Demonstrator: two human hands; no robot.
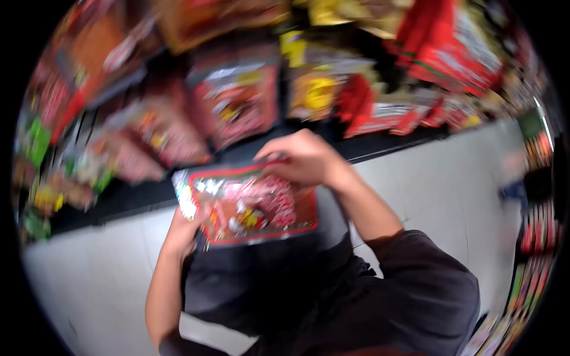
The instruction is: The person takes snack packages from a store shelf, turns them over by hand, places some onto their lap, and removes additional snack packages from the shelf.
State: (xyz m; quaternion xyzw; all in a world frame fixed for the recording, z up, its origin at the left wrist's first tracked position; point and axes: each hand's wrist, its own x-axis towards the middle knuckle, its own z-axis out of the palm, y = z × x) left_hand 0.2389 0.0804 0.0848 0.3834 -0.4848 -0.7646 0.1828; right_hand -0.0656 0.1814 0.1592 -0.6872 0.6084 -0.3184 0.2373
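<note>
Between my two hands is a clear plastic snack packet (255,204) with a red border, pink lettering and a small cartoon figure. It is held in front of my body, its printed face turned up. My left hand (189,224) grips the packet's left end, its fingers partly hidden beneath. From above, my right hand (306,157) pinches the upper right edge. A similar red-edged packet (234,104) stands on the black shelf (139,200) just beyond my hands.
Red packets with white panels (386,115) and a yellow-printed packet (314,95) fill the shelf to the right. More pinkish packets (169,133) stand on the left. Pale floor tiles (427,178) lie below, and another stocked shelf (537,228) is at far right. The view is blurred.
</note>
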